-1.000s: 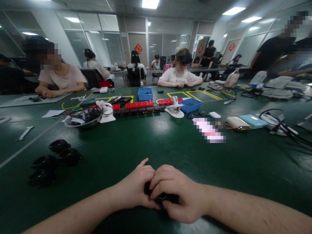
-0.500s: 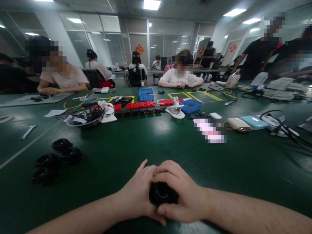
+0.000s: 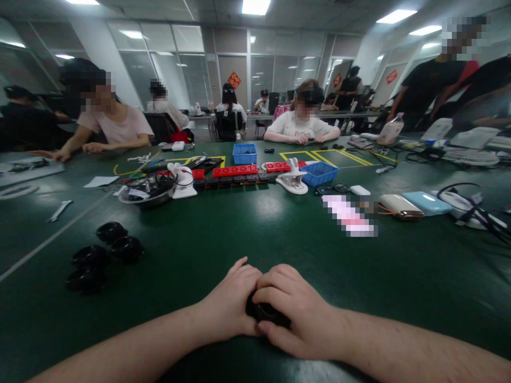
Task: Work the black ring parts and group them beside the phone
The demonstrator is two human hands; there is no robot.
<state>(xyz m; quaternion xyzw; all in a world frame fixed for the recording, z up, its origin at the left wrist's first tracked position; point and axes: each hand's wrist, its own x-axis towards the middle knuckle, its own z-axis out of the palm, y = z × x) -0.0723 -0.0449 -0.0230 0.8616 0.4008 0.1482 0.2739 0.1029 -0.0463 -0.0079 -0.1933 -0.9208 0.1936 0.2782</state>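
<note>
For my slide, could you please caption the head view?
Left hand and right hand clasp a round black part.

People (image 3: pixel 301 127) sit at a green table (image 3: pixel 379 282) in an office-like workshop, with glass partitions (image 3: pixel 265 64), ceiling lights (image 3: pixel 256 6) and blue bins (image 3: pixel 245 158).

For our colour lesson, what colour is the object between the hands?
The object is black, best seen in head view.

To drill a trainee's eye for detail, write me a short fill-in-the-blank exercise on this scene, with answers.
1. The left hand and right hand both hold a part coloured ____.
2. Grouped at the left are ____ similar round parts.
3. The two small plastic bins are coloured ____.
4. The tabletop is coloured ____.

Missing words: black; four; blue; green.
</note>
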